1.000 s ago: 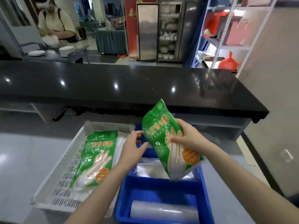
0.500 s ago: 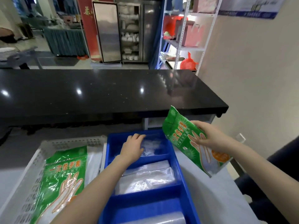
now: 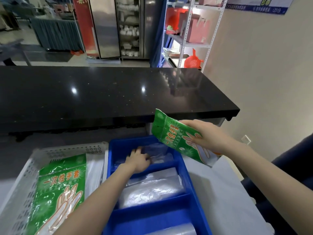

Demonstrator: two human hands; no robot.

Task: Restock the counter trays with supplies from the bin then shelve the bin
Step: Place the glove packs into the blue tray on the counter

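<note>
A blue divided tray [image 3: 194,187] sits in front of me, with clear plastic bags [image 3: 152,189] in its middle compartment. My left hand [image 3: 138,160] reaches into the far compartment and presses on clear plastic there [image 3: 160,153]; whether it grips it I cannot tell. My right hand [image 3: 208,134] holds a green pack of disposable gloves [image 3: 176,138] tilted above the tray's right rim. A white perforated basket [image 3: 22,175] at the left holds another green glove pack [image 3: 61,189].
A long black counter [image 3: 110,92] runs across behind the tray. A white metal shelf rack [image 3: 191,33] with red bags stands at the back right. A beige wall with a socket is to the right. A clear roll [image 3: 174,230] lies in the tray's near compartment.
My left hand has gone deeper into the far compartment, onto the clear plastic. My right hand still holds the green pack, moved from over the tray to its right side. The view shifted right.
</note>
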